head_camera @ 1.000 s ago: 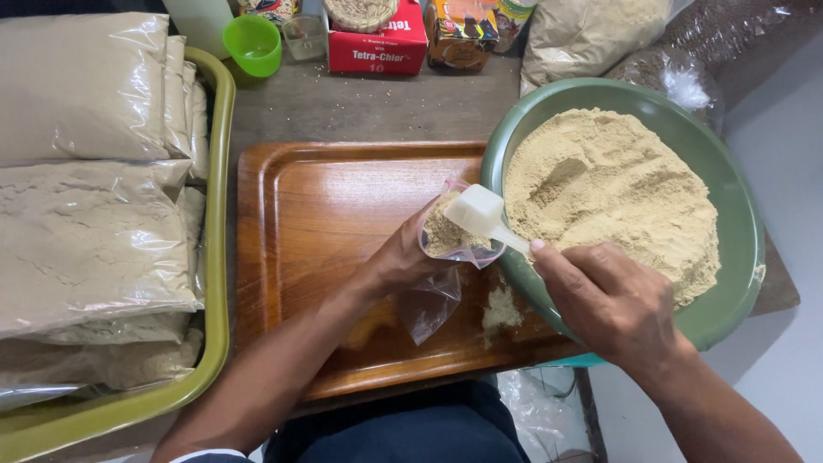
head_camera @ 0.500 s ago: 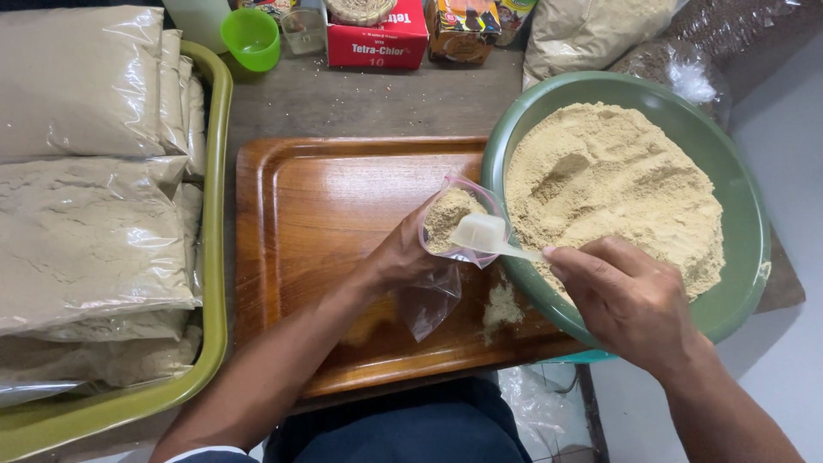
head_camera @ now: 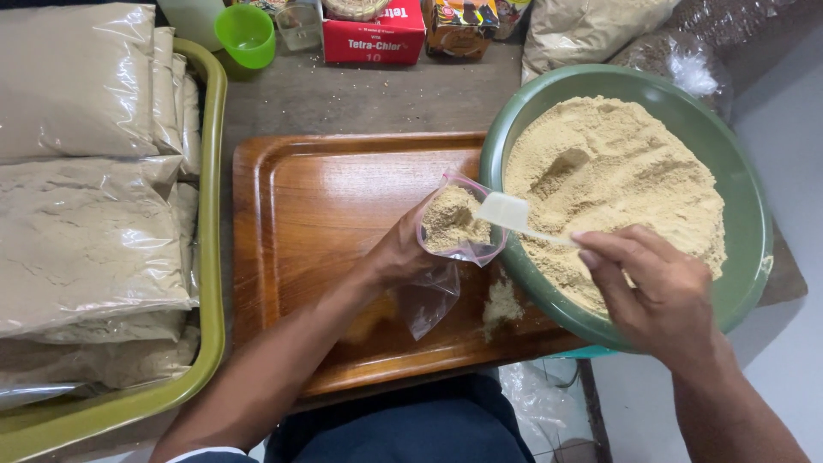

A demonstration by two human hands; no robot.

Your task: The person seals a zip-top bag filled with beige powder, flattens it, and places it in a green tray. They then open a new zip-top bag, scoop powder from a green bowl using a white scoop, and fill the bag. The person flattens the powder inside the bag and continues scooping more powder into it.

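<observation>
You're looking down on a worn grey-brown tabletop (head_camera: 360, 99), speckled with crumbs and evenly lit. Past its right edge a pale smooth floor (head_camera: 793, 171) shows, with light tiles (head_camera: 557, 429) below the near edge.

Green cup (head_camera: 245, 34), red box (head_camera: 375, 34), packed powder bags (head_camera: 81, 163) in tray (head_camera: 210, 283)

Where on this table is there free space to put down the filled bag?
The left part of the wooden tray is bare, between its left rim and the left hand. A strip of table lies free between the tray and the boxes. The green tray is full of packed bags, and the bowl covers the right side.
</observation>
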